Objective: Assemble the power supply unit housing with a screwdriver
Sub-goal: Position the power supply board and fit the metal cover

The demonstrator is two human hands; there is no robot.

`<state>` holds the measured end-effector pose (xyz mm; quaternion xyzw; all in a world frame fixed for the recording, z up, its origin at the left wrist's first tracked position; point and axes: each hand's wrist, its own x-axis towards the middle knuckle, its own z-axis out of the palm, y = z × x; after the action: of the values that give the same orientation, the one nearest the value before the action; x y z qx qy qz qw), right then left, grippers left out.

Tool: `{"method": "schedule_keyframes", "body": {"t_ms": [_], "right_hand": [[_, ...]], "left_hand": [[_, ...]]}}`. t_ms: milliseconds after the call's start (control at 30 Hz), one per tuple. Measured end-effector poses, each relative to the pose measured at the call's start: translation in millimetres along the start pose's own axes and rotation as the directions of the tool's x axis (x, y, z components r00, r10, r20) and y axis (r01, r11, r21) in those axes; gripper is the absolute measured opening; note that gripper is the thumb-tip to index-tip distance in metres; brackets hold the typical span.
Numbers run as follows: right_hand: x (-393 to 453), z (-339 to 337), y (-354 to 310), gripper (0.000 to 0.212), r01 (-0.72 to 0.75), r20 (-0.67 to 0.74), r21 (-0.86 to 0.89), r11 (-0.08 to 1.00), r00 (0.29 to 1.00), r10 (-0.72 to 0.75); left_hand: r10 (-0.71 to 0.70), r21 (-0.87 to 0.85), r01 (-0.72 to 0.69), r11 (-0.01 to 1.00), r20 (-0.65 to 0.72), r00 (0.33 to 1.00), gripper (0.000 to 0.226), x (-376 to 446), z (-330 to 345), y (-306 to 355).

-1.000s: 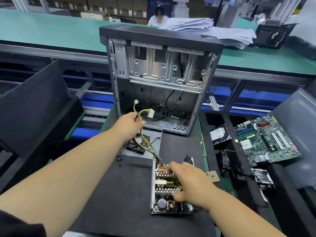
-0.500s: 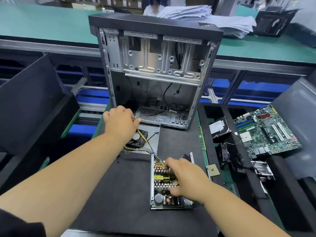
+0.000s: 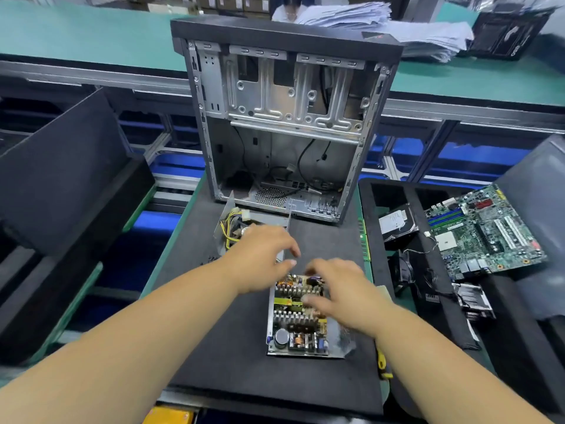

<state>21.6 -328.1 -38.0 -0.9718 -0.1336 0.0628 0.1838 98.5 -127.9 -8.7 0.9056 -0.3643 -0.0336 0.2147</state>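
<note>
circuit board (image 3: pixel 298 319) flat on black mat (image 3: pixel 220 347) | left hand (image 3: pixel 260 258) loose above its far end, holds nothing | right hand (image 3: pixel 339 295) rests on it, grip blurred, cannot tell

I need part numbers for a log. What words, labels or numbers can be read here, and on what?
None can be read.
White label on the black hard drive: print blurred.
Green motherboard: markings too small.
Open power supply circuit board: component markings blurred.
Black box on the far bench: white marks illegible.
</note>
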Motion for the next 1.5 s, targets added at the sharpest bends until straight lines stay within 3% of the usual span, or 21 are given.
{"method": "schedule_keyframes", "body": {"t_ms": [100, 267, 467, 633, 933, 1133, 1233, 1333, 1500], "right_hand": [[1.1, -18.5, 14.6, 0.030, -0.097, -0.111, 0.046, 0.994, 0.989, 0.101], [7.2, -28.4, 31.9, 0.019, -0.153, -0.060, 0.032, 0.988, 0.986, 0.155], [33.4, -26.7, 25.2, 0.037, -0.082, 0.178, -0.332, 0.940, 0.973, 0.148], [49.2, -24.5, 24.7, 0.038, -0.045, 0.300, -0.513, 0.857, 0.926, 0.228], [55.7, -11.9, 26.7, 0.018, -0.030, 0.247, -0.560, 0.828, 0.948, 0.202], [47.1, -15.3, 32.3, 0.025, -0.093, 0.257, -0.473, 0.876, 0.936, 0.239], [27.2, -24.9, 41.8, 0.033, -0.180, 0.071, -0.282, 0.942, 0.976, 0.208], [-3.2, -32.4, 58.0, 0.016, -0.315, -0.121, 0.027, 0.949, 0.941, 0.316], [-53.3, -17.7, 74.9, 0.011, -0.535, 0.013, 0.027, 0.844, 0.845, 0.535]], "left_hand": [[-0.032, 0.021, 0.031, 0.999, 0.069, 0.997, 0.021, -10.2, 12.2, 5.5], [-0.070, 0.099, 0.057, 0.993, 0.130, 0.989, 0.034, -16.2, 20.8, 16.0], [-0.093, 0.223, 0.031, 0.974, 0.273, 0.958, 0.084, -25.2, 38.3, 27.4], [-0.109, 0.007, 0.110, 0.994, 0.175, 0.978, 0.072, -36.4, 56.7, 28.1], [-0.132, -0.093, 0.147, 0.985, 0.146, 0.980, 0.068, -40.4, 61.7, 25.7], [-0.127, -0.069, 0.137, 0.988, 0.141, 0.982, 0.069, -39.5, 62.1, 25.1], [-0.115, -0.010, 0.118, 0.993, 0.149, 0.982, 0.071, -39.3, 58.9, 24.7], [-0.088, 0.056, 0.081, 0.995, 0.138, 0.986, 0.073, -38.9, 55.7, 26.3], [-0.106, -0.041, 0.107, 0.993, 0.033, 0.994, 0.058, -33.2, 49.8, 34.1]]}}
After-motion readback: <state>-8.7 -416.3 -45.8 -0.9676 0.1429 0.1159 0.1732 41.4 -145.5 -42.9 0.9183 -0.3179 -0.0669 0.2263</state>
